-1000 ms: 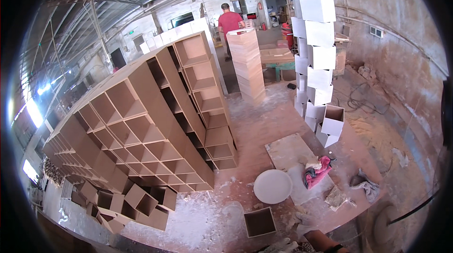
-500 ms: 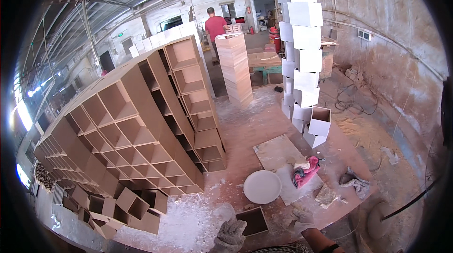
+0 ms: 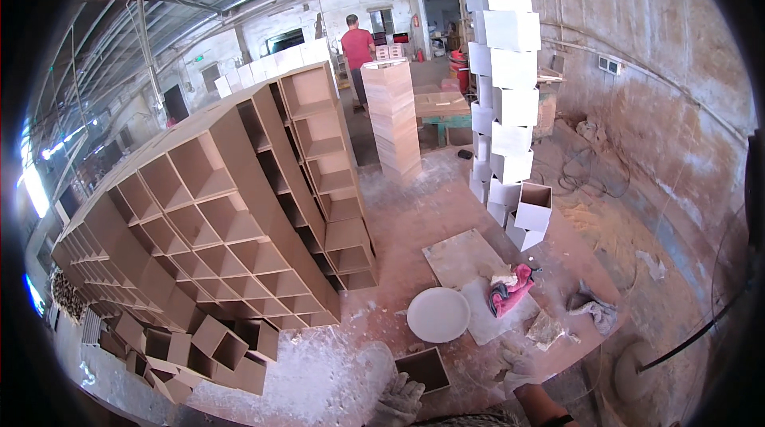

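In a pale, dusty work glove, my left hand (image 3: 400, 397) is at the lower edge of the view with its fingers curled against the left side of a small open brown box (image 3: 424, 370). The inside of the box is dark, and its near side is partly hidden. To the right of the box, apart from it, my gloved right hand (image 3: 515, 368) hovers low over the table, its fingers smeared. A round whitish disc (image 3: 438, 315) lies just beyond the box. Past my right hand are a pink and grey cloth (image 3: 511, 291) and a crumpled pale scrap (image 3: 547, 330).
Stacked brown cubby boxes (image 3: 239, 228) fill the left, with loose boxes (image 3: 221, 342) at their foot. White boxes (image 3: 513, 108) form a tall stack at right. A wood-grain column (image 3: 392, 120) stands farther back, near a person in red (image 3: 358, 46). A grey rag (image 3: 593, 309) lies at the table's right.
The whole view has shifted slightly. My left hand has come a little closer to the brown box, and my right hand has moved slightly right, away from it.
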A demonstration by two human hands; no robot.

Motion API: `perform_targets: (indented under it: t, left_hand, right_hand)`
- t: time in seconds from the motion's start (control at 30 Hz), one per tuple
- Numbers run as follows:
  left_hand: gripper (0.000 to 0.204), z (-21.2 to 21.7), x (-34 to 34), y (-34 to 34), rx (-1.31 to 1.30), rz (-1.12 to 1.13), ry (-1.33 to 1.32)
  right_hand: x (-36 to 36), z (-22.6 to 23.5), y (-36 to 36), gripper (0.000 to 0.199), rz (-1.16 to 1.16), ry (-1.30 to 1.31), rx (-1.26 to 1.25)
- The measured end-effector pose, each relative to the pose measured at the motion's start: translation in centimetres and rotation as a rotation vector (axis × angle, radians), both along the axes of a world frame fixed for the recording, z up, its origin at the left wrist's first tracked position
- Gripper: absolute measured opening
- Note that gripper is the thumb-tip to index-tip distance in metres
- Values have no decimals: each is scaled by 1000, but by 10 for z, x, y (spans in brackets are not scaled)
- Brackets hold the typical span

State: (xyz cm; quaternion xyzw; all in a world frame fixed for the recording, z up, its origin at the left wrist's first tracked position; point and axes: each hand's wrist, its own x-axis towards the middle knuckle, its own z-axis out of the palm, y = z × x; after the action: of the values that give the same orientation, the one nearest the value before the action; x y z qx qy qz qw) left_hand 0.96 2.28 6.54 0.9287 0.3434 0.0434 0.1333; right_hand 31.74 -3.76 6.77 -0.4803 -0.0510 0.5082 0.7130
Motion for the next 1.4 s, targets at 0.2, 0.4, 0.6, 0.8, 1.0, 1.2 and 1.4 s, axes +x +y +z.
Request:
perform_targets:
  t: [0.2,0.4,0.6,0.8,1.0,1.2,1.4]
  left_hand:
    - [42,-30,-1,2,106,-52,-125]
    - [41,-68,-6,17,1242,-114,342]
    - [38,-67,-3,23,308,-113,-530]
    - [39,-68,-10,29,1402,-398,509]
    - [38,-74,-16,26,1679,-442,837]
    - [39,-78,-15,19,225,-184,-282]
    - [38,-73,-14,15,223,-162,-293]
  right_hand:
    - [28,-48,-3,34,-56,-41,-17]
    - [31,-59,7,31,-25,-84,107]
    - [26,-48,8,31,59,-46,157]
    - [19,-62,19,29,-137,29,35]
    - [28,-89,12,29,-30,-8,111]
    - [43,-59,36,29,-173,287,-383]
    - [28,-93,5,31,-27,-93,40]
